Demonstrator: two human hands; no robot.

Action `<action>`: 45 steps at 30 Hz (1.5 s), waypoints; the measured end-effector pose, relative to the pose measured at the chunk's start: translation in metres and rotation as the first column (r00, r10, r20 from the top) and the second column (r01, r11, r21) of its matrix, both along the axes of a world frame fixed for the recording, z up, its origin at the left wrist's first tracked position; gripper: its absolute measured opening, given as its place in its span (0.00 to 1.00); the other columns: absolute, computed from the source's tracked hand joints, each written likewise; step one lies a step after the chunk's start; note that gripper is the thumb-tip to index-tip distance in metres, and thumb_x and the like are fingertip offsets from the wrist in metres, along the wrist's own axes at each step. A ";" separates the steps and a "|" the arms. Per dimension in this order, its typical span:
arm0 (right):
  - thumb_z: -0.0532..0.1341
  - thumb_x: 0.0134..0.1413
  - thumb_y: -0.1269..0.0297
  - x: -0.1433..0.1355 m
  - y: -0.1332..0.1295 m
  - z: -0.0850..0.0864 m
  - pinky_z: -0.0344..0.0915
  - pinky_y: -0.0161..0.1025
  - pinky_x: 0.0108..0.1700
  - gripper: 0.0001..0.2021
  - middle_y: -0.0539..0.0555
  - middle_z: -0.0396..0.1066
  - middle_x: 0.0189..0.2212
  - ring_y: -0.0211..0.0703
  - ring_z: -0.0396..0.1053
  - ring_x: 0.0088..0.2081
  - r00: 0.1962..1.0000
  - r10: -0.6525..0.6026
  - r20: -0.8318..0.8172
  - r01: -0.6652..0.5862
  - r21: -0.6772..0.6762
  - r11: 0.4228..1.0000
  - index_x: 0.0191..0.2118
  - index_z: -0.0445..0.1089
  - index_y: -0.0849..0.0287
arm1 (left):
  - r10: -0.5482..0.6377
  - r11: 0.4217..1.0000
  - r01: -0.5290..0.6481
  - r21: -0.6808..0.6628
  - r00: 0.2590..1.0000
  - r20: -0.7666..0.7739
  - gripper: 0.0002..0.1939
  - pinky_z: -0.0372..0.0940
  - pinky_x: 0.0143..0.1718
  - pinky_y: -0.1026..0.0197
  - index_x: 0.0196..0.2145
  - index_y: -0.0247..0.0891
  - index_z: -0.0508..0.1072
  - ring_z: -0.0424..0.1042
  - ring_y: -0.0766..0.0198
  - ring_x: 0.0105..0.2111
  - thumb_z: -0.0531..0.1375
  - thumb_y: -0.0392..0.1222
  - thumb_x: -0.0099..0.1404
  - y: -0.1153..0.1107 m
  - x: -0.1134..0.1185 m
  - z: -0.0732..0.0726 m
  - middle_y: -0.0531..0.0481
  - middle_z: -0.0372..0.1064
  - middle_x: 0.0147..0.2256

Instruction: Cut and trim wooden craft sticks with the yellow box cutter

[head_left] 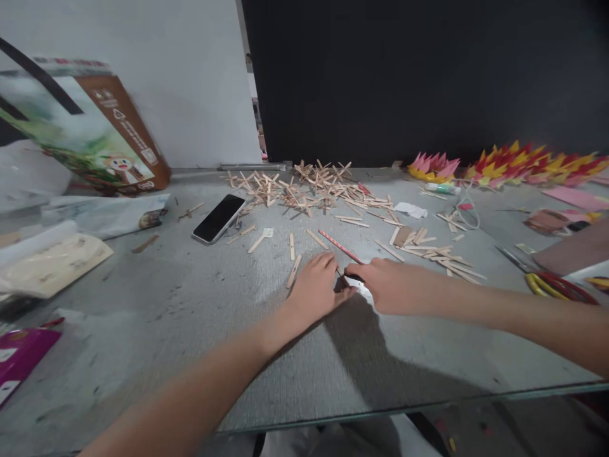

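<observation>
Low over the grey table, my left hand (316, 282) and my right hand (387, 282) almost meet. The left one has its fingertips pressed together around a thin, dark-edged piece, mostly hidden. My right hand is closed on something small with a black part; its kind is not clear. A bit of white paper (361, 291) shows beneath the right fingers. Just beyond them lies a red patterned pencil-like stick (340, 246). Loose wooden craft sticks lie close by, one craft stick (294, 271) beside my left hand.
A heap of craft sticks (304, 187) spreads along the back. A phone (219, 219) lies left of it. Scissors (552, 282) and folded-paper pieces (523, 166) are at right; a printed bag (118, 139) stands at left. The glass table edge (380, 409) runs in front.
</observation>
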State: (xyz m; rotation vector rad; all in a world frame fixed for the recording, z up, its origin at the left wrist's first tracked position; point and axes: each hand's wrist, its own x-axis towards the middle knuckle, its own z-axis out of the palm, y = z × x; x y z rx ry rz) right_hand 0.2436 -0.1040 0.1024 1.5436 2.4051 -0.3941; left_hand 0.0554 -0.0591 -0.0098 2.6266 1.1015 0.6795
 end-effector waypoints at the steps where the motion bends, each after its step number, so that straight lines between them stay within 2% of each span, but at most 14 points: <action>1: 0.62 0.53 0.78 -0.003 0.002 0.005 0.53 0.40 0.30 0.24 0.63 0.79 0.38 0.56 0.79 0.38 0.999 0.025 0.037 -0.024 -0.007 1.000 0.56 0.74 0.60 | -0.003 1.000 0.003 -0.004 1.000 0.006 0.26 0.65 0.69 0.43 0.53 0.34 0.77 0.69 0.43 0.67 0.68 0.59 0.69 0.001 0.000 -0.001 0.31 0.72 0.63; 6: 0.64 0.55 0.75 -0.015 0.015 0.023 0.54 0.40 0.29 0.20 0.65 0.78 0.41 0.56 0.78 0.37 0.984 0.085 0.158 -0.072 -0.088 0.994 0.55 0.75 0.62 | 0.003 1.000 -0.002 -0.028 1.000 0.025 0.29 0.65 0.69 0.41 0.56 0.32 0.77 0.69 0.40 0.67 0.68 0.60 0.69 0.004 0.001 -0.005 0.31 0.72 0.63; 11: 0.66 0.52 0.74 -0.019 0.031 0.026 0.54 0.39 0.30 0.18 0.61 0.78 0.40 0.50 0.74 0.34 0.976 0.160 0.147 -0.143 -0.124 0.982 0.50 0.77 0.60 | -0.007 0.997 0.014 -0.082 0.997 0.079 0.26 0.63 0.69 0.40 0.55 0.38 0.78 0.69 0.40 0.66 0.70 0.57 0.66 0.006 0.002 -0.004 0.34 0.72 0.63; 14: 0.66 0.50 0.74 -0.022 0.038 0.029 0.55 0.39 0.31 0.16 0.57 0.78 0.36 0.46 0.71 0.32 0.979 0.176 0.101 -0.158 -0.169 0.973 0.47 0.77 0.59 | -0.023 0.995 0.034 -0.090 0.992 0.127 0.23 0.65 0.67 0.40 0.52 0.40 0.79 0.71 0.42 0.63 0.72 0.54 0.65 0.006 0.003 -0.003 0.37 0.75 0.60; 18: 0.65 0.49 0.73 -0.025 0.041 0.036 0.53 0.40 0.29 0.14 0.52 0.74 0.29 0.43 0.66 0.26 0.996 0.065 0.059 -0.050 -0.238 0.970 0.43 0.77 0.57 | 0.002 0.994 0.011 -0.105 0.992 0.123 0.20 0.68 0.62 0.42 0.47 0.38 0.79 0.74 0.42 0.59 0.72 0.53 0.64 0.006 0.003 -0.001 0.36 0.77 0.54; 22: 0.65 0.46 0.73 -0.029 0.042 0.038 0.54 0.40 0.29 0.15 0.51 0.70 0.26 0.43 0.64 0.25 0.996 -0.083 0.029 0.088 -0.294 0.952 0.43 0.75 0.58 | 0.028 0.994 -0.016 -0.108 0.993 0.113 0.17 0.69 0.61 0.45 0.43 0.39 0.78 0.75 0.44 0.56 0.73 0.51 0.63 0.004 0.004 0.002 0.39 0.78 0.52; 27: 0.63 0.48 0.73 -0.037 0.055 0.038 0.54 0.38 0.26 0.05 0.49 0.62 0.21 0.39 0.59 0.23 0.986 -0.158 0.055 0.166 -0.421 0.892 0.33 0.69 0.58 | 0.026 0.997 -0.020 -0.078 0.996 0.081 0.19 0.69 0.60 0.45 0.48 0.39 0.79 0.75 0.42 0.57 0.72 0.52 0.65 0.004 0.004 0.004 0.38 0.78 0.52; 31: 0.63 0.50 0.71 -0.043 0.070 0.038 0.53 0.35 0.25 0.06 0.47 0.60 0.23 0.35 0.55 0.22 0.972 -0.212 0.096 0.231 -0.513 0.826 0.31 0.64 0.57 | 0.028 0.994 -0.018 -0.111 0.995 0.091 0.19 0.71 0.56 0.48 0.48 0.40 0.79 0.77 0.44 0.53 0.71 0.53 0.65 0.005 0.004 0.004 0.40 0.79 0.49; 34: 0.62 0.51 0.72 -0.046 0.075 0.037 0.52 0.34 0.25 0.06 0.47 0.60 0.23 0.34 0.54 0.22 0.967 -0.219 0.129 0.254 -0.527 0.811 0.30 0.63 0.57 | 0.029 0.994 -0.015 -0.110 0.991 0.131 0.18 0.71 0.55 0.49 0.45 0.39 0.78 0.77 0.46 0.51 0.71 0.53 0.65 0.005 0.004 0.001 0.41 0.79 0.47; 37: 0.62 0.49 0.73 -0.045 0.071 0.036 0.55 0.35 0.25 0.04 0.49 0.63 0.22 0.37 0.59 0.22 0.975 -0.190 0.115 0.222 -0.496 0.839 0.32 0.67 0.59 | 0.017 0.994 0.001 -0.107 0.987 0.163 0.18 0.70 0.58 0.48 0.45 0.40 0.77 0.77 0.46 0.53 0.72 0.52 0.64 0.006 0.004 -0.003 0.41 0.79 0.47; 39: 0.63 0.47 0.74 -0.042 0.065 0.037 0.57 0.37 0.26 0.08 0.50 0.65 0.22 0.40 0.62 0.22 0.983 -0.162 0.091 0.185 -0.464 0.866 0.35 0.71 0.60 | 0.014 0.993 0.008 -0.121 0.984 0.177 0.20 0.69 0.60 0.46 0.47 0.40 0.76 0.76 0.45 0.55 0.72 0.52 0.64 0.007 0.004 -0.005 0.40 0.78 0.49; 42: 0.63 0.47 0.75 -0.032 0.052 0.039 0.58 0.37 0.26 0.18 0.50 0.67 0.24 0.41 0.65 0.23 0.989 -0.144 0.019 0.140 -0.402 0.905 0.46 0.75 0.59 | 0.038 0.990 0.005 -0.144 0.955 0.293 0.34 0.66 0.65 0.43 0.61 0.38 0.69 0.71 0.43 0.63 0.73 0.51 0.63 0.007 0.001 -0.005 0.35 0.72 0.60; 44: 0.61 0.53 0.73 -0.022 0.043 0.038 0.58 0.36 0.26 0.24 0.50 0.69 0.28 0.39 0.65 0.23 0.988 -0.141 -0.059 0.112 -0.348 0.931 0.57 0.74 0.56 | 0.089 0.989 -0.034 -0.142 0.913 0.397 0.42 0.63 0.68 0.43 0.69 0.37 0.60 0.65 0.44 0.68 0.72 0.49 0.64 0.007 -0.001 -0.004 0.31 0.63 0.67; 45: 0.59 0.57 0.71 -0.017 0.039 0.036 0.57 0.36 0.26 0.26 0.50 0.70 0.29 0.38 0.64 0.23 0.982 -0.157 -0.110 0.115 -0.316 0.942 0.61 0.72 0.54 | 0.115 0.989 -0.061 -0.135 0.893 0.435 0.43 0.62 0.69 0.43 0.70 0.37 0.57 0.63 0.44 0.70 0.71 0.46 0.64 0.008 -0.002 -0.003 0.30 0.60 0.68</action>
